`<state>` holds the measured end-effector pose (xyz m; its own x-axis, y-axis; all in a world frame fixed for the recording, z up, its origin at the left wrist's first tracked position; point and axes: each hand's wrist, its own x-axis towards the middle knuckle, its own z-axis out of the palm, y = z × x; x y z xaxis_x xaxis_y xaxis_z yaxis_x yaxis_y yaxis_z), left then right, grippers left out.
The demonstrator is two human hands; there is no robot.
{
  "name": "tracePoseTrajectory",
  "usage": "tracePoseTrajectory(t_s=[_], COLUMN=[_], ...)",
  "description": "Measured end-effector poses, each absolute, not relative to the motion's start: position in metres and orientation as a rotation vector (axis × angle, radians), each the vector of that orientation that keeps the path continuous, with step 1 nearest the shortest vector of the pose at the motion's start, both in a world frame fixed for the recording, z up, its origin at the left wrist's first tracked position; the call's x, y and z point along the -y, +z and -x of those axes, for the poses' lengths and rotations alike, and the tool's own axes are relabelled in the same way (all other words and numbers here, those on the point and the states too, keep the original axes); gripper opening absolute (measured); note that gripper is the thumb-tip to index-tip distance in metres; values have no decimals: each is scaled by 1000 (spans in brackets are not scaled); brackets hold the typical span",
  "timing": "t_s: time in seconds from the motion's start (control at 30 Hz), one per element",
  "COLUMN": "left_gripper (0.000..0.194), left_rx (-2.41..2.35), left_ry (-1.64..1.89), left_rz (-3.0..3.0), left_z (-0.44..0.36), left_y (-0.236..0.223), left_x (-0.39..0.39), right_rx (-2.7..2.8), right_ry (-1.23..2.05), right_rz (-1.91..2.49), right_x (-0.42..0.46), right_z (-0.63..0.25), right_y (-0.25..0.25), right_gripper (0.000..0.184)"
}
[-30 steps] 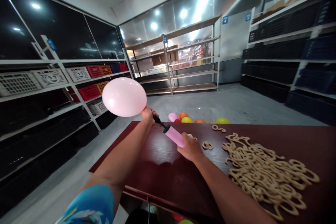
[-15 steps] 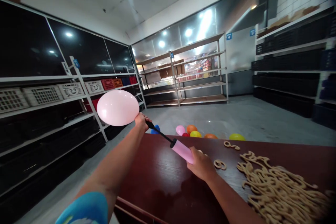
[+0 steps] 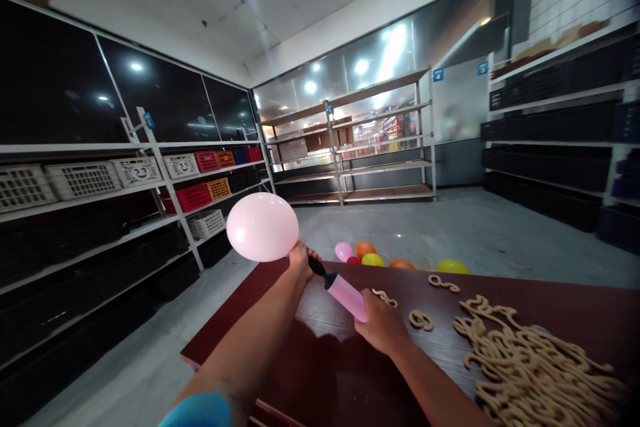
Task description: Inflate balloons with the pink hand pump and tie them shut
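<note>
A pale pink, inflated balloon (image 3: 263, 227) is in front of me, its neck end at my left hand (image 3: 302, 261). That hand is closed around the neck and the black end of a hand balloon pump (image 3: 348, 298). Between the hands, only a short stretch of the pump's black rod shows. My right hand (image 3: 381, 324) is wrapped around the lower part of the pink pump barrel. The balloon's mouth is hidden by my left fingers. Both hands are above the dark red table (image 3: 225, 323).
A heap of tan, curly strips (image 3: 535, 360) covers the table's right side, with a few loose pieces (image 3: 421, 320) near my right hand. Several balloons (image 3: 373, 259) lie beyond the far edge. Shelves with crates (image 3: 87, 179) stand left; metal racks (image 3: 383, 193) stand behind.
My left hand and the balloon have moved right and slightly down, toward the right hand. The pump's black rod has slid into the barrel, so less of it shows.
</note>
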<state>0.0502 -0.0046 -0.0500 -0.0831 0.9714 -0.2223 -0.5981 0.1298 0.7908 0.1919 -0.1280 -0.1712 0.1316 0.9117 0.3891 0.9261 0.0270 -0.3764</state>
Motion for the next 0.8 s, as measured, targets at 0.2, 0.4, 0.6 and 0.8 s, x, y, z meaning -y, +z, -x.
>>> tracePoseTrajectory(t_s=[0.2, 0.4, 0.6, 0.8], left_gripper=[27, 26, 27, 24], left_rx=[-909, -920, -932, -963], left_ry=[1429, 1532, 1588, 1469], left_rz=[-526, -547, -570, -578], left_z=[-47, 1, 22, -26], left_y=[-45, -1, 25, -13], left_x=[4, -24, -38, -19], right_rx=[1749, 1791, 1779, 1766], right_ry=[-61, -103, -108, -57], right_rz=[1876, 1857, 1822, 1868], right_x=[129, 129, 130, 129], right_z=[-190, -195, -195, -194], right_y=[-167, -163, -164, -168], right_gripper=[23, 21, 23, 24])
